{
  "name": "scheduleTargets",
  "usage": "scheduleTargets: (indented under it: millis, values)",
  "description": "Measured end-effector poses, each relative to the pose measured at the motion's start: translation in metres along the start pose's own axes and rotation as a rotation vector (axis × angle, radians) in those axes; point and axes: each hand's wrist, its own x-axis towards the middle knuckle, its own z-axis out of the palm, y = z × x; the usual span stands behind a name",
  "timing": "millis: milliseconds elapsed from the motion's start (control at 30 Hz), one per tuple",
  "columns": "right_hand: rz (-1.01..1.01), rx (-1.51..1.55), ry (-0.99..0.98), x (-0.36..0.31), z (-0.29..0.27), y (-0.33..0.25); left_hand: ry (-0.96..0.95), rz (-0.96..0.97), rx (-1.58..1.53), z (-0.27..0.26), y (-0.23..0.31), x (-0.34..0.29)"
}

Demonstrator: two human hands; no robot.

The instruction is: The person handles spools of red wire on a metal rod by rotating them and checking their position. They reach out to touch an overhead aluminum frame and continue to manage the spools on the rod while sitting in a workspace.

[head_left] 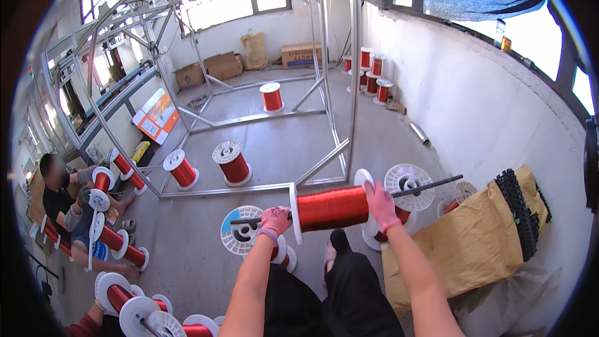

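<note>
In front of me I hold up a large wire spool wound with shiny red wire between white flanges. A dark rod runs through its middle and sticks out at both sides, its right end tilted up. My left hand, in a pink glove, is closed round the rod beside the left flange. My right hand, also gloved in pink, is closed round the rod against the right flange. Below the rod's left part stands a spool with a white top flange. Another white-flanged spool stands behind the rod's right part.
A metal frame rises ahead, with red spools standing in and around it. Brown paper sacks lie at my right, with a black studded strip. At the left a seated person handles spools; another person's sleeve shows lower left.
</note>
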Motion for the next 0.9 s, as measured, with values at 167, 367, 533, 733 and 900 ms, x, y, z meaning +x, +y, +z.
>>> scheduleTargets:
  millis: [167, 367, 533, 733, 900]
  values:
    - [-0.033, -0.37, -0.356, -0.152, 0.043, 0.165, -0.106, -0.06, 0.013, 0.006, 0.004, -0.002]
    - [0.327, -0.406, -0.313, -0.16, 0.016, 0.198, -0.08, -0.056, -0.022, 0.011, -0.007, -0.006]
    - [0.172, 0.392, 0.067, -0.043, -0.036, 0.093, -0.115, -0.101, 0.029, -0.002, 0.007, 0.0]
    - [0.036, 0.287, -0.152, 0.039, -0.018, 0.001, -0.103, -0.094, 0.0, -0.006, 0.002, -0.002]
    - [0.111, -0.129, -0.383, 0.075, -0.005, -0.029, -0.132, -0.113, -0.004, -0.004, 0.007, 0.001]
